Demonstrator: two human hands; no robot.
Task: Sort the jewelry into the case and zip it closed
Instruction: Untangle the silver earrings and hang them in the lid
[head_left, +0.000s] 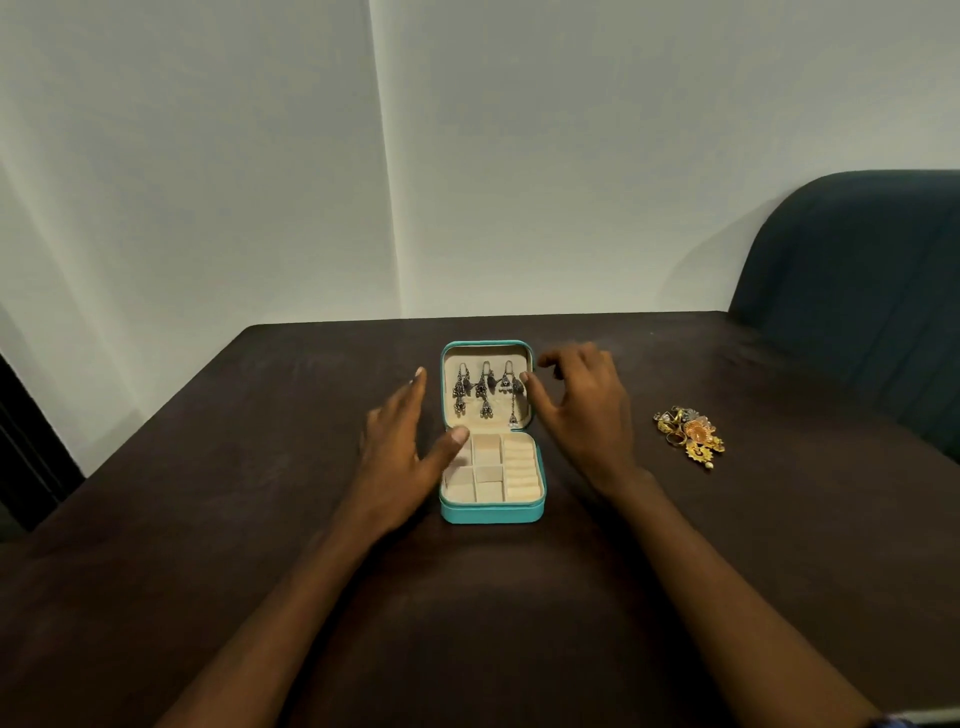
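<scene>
A small teal jewelry case (491, 512) lies open in the middle of the dark table. Its raised lid holds several dark silver dangling earrings (484, 391) on a beige lining. The beige compartments (491, 470) in the base look bare. My left hand (400, 441) rests open at the case's left side, thumb tip over the base's near-left corner of the hinge. My right hand (584, 410) hovers open at the lid's right edge, fingers spread, holding nothing. A pile of gold jewelry (690, 435) lies on the table to the right, apart from both hands.
The dark brown table (260, 519) stands against a white wall. A dark teal upholstered chair back (857, 291) rises at the table's far right corner. A dark doorway edge (26, 441) shows at the left.
</scene>
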